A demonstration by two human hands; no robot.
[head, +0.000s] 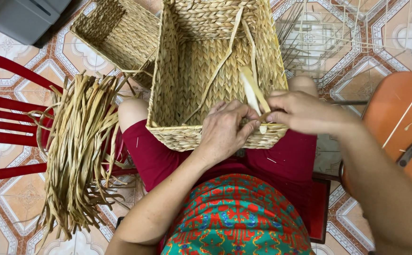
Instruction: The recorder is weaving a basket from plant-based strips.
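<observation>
1. Rectangular woven basket [187, 80]: rests on the person's lap, open side up, its near rim against the red shorts [281, 163]. The walls are plaited from flat straw-coloured fibre.

2. Left hand [225, 130]: lies over the near rim of the basket, fingers curled down onto the weave and thumb pointing toward the other hand. It presses on the rim and closes on the fibre strand there.

3. Right hand [300, 112]: just beside the left at the same rim, fingertips drawn together in a pinch on a pale fibre strand [252, 92]. The two hands touch or nearly touch; the exact contact cannot be made out.

4. The fibre strand rises from the rim between the hands and leans up against the inside of the basket's right wall. Further loose strands hang down the inner face.

5. Bundle of dried fibre strips [81, 146]: draped over a red chair [8, 118] on the person's left, well apart from the hands.

6. Second woven basket [121, 33]: on the tiled floor [3, 217] beyond the lap, just beside the first basket's far left corner.

7. Wire frame [319, 42]: on the floor to the far right of the basket.

8. Orange stool [395, 127]: at the person's right, with a dark-handled tool [410, 151] and thin sticks lying on it.
</observation>
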